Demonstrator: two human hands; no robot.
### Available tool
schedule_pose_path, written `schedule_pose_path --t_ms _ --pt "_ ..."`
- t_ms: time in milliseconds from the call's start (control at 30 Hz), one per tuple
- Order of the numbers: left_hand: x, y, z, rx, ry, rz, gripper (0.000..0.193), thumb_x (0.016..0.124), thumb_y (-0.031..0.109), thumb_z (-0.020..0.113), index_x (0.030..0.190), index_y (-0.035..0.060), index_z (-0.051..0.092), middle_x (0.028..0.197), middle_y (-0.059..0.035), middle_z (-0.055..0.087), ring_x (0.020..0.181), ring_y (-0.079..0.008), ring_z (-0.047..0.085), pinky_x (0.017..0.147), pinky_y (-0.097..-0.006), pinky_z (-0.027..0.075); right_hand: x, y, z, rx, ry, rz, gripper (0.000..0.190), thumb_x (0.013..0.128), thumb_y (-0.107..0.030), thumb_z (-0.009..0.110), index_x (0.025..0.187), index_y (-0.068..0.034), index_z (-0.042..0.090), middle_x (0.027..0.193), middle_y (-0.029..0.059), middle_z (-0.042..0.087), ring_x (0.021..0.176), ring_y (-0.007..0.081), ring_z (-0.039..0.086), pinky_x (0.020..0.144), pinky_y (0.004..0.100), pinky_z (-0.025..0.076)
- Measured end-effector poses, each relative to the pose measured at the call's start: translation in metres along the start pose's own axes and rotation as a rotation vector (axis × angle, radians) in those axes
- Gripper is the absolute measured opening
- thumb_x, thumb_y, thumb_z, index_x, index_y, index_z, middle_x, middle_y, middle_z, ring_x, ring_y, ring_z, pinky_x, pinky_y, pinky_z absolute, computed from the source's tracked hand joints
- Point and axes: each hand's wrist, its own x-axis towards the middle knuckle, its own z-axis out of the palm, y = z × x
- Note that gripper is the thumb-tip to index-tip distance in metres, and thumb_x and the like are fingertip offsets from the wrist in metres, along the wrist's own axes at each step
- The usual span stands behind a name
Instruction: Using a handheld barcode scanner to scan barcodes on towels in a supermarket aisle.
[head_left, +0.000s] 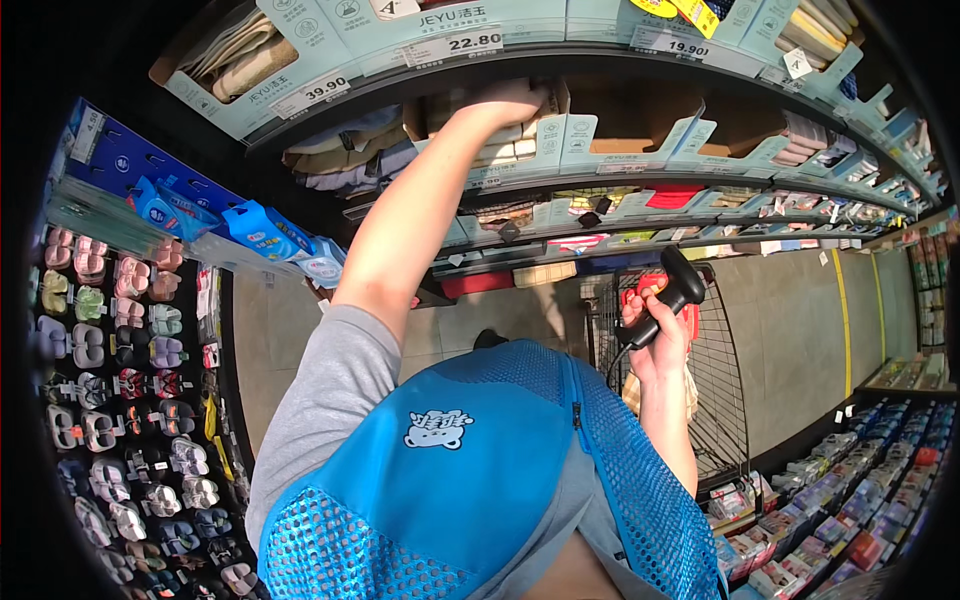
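Observation:
My left hand (506, 103) reaches over a cardboard display box (551, 142) of folded towels (504, 150) on the upper shelf. Shadow and blur hide its fingers, so any hold on a towel cannot be made out. On the right, my right hand (660, 337) grips the handle of a black handheld barcode scanner (681, 281), its head pointing up and its cable hanging down. Behind that hand stands a black wire shopping cart (724, 375), with a red item (691, 319) and a checked beige cloth (634, 394) partly visible.
Shelves with price tags (454, 49) cross the top, above a brown open box (626, 124). Blue wipes packs (266, 231) hang at the left, near a slipper rack (124, 390). Packaged goods (825, 510) fill a low display at lower right. Tiled floor (787, 322) shows beyond the cart.

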Motion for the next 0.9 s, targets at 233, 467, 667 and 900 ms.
schedule_pose_path --t_ms 233,467,667,900 --pt "-0.002 -0.002 0.032 0.432 -0.266 -0.175 0.086 0.09 0.062 0.044 0.161 0.0269 0.009 0.165 -0.015 0.015 0.149 -0.0389 0.023 0.119 -0.0456 0.027 -0.003 -0.004 -0.013 0.062 0.055 -0.006 0.031 0.09 -0.001 0.062 0.119 -0.013 0.056 0.1 0.0057 0.062 0.089 0.0194 0.065 0.08 0.0356 0.057" --pt "-0.04 0.001 0.025 -0.317 -0.202 -0.398 0.054 0.095 0.047 0.046 0.133 0.0108 0.057 0.142 -0.0108 0.055 0.128 -0.0248 0.05 0.106 -0.0442 0.038 -0.025 -0.013 -0.057 0.083 0.172 -0.132 0.024 0.089 -0.004 0.064 0.113 -0.001 0.058 0.099 0.0098 0.066 0.09 0.0225 0.068 0.079 0.0366 0.059" --pt "-0.01 -0.093 -0.001 0.134 -0.111 -0.43 0.05 0.095 0.042 0.045 0.117 0.004 0.069 0.113 -0.016 0.07 0.108 -0.026 0.063 0.095 -0.043 0.044 -0.016 0.002 -0.164 0.14 0.355 -0.16 0.024 0.09 -0.011 0.061 0.113 -0.004 0.059 0.1 0.0079 0.066 0.089 0.0202 0.068 0.078 0.0351 0.059" --pt "-0.179 0.076 0.031 -0.404 0.456 0.481 0.044 0.095 0.006 0.059 0.137 -0.0055 0.049 0.14 -0.0185 0.051 0.13 -0.0337 0.048 0.112 -0.044 0.034 -0.037 0.039 -0.329 0.427 0.838 -0.139 0.018 0.087 -0.026 0.06 0.094 -0.01 0.062 0.078 0.0044 0.059 0.071 0.0214 0.056 0.067 0.0391 0.05"
